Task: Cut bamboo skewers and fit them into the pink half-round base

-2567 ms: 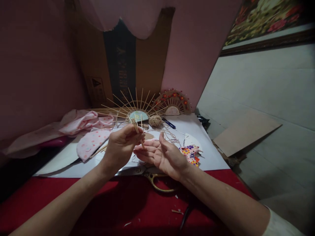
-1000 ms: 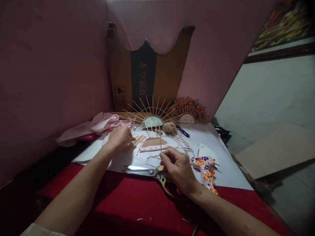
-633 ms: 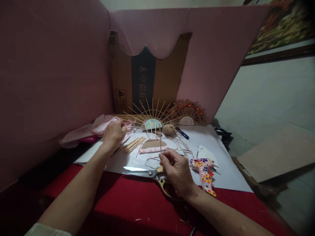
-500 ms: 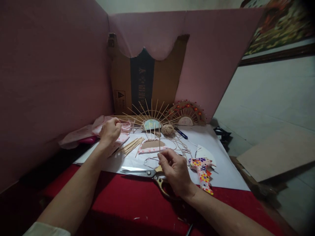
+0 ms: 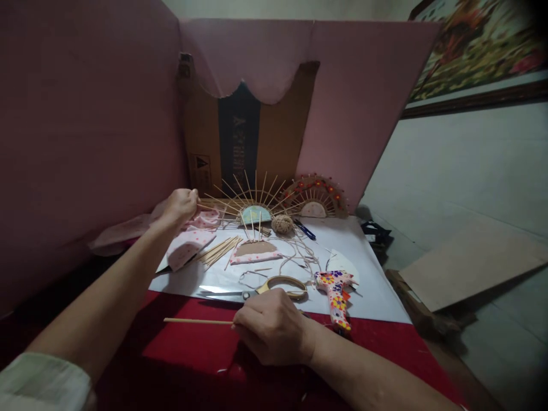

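Observation:
My right hand is closed around one end of a thin wooden stick, which points left above the red cloth. Just beyond it lie gold-handled scissors, blades to the left. My left hand is closed at the back left, by the pink fabric and the outer sticks of a sunburst-like fan; what its fingers hold, I cannot make out. Between the hands sit a pile of sticks and a cardboard half-round edged in dotted fabric, with a few sticks standing from it.
A flower-patterned glue gun lies on the white sheet at right. Behind are a twine ball, a blue cutter and a finished-looking red-flowered fan. Cardboard leans against the pink wall.
My right hand has come down toward me, and its stick has swung from upright to level, pointing left. My left hand has moved up and left. The view has shifted slightly.

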`<state>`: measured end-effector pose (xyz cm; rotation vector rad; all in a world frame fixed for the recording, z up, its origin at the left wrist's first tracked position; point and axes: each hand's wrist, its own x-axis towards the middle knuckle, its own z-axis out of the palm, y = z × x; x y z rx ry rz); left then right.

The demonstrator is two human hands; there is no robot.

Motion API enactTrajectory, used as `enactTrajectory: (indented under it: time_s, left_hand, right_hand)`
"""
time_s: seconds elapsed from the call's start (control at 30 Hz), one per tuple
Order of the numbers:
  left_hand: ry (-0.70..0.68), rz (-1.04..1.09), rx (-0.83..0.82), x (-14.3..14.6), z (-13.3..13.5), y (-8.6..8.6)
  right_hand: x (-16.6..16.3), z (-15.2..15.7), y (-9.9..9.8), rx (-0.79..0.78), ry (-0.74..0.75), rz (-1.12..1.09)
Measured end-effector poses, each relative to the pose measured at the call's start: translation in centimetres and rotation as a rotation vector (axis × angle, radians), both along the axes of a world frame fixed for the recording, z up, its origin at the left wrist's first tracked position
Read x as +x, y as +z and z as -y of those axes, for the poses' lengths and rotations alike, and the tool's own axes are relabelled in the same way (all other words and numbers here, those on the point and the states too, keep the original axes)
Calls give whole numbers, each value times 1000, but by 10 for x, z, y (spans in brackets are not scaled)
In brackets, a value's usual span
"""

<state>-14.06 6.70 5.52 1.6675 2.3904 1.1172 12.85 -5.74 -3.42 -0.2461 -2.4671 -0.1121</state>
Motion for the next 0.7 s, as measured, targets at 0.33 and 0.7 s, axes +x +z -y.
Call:
enactTrajectory:
  time_s: [0.33,0.7]
  left_hand:
    - [100,-175,-46,-42,-24,24]
    - [-122,-21,-79,-48,-83,27]
  right_hand:
    - [-3,3,-1,-36,46,25]
    - [-9,-8,-18,24,28,-79]
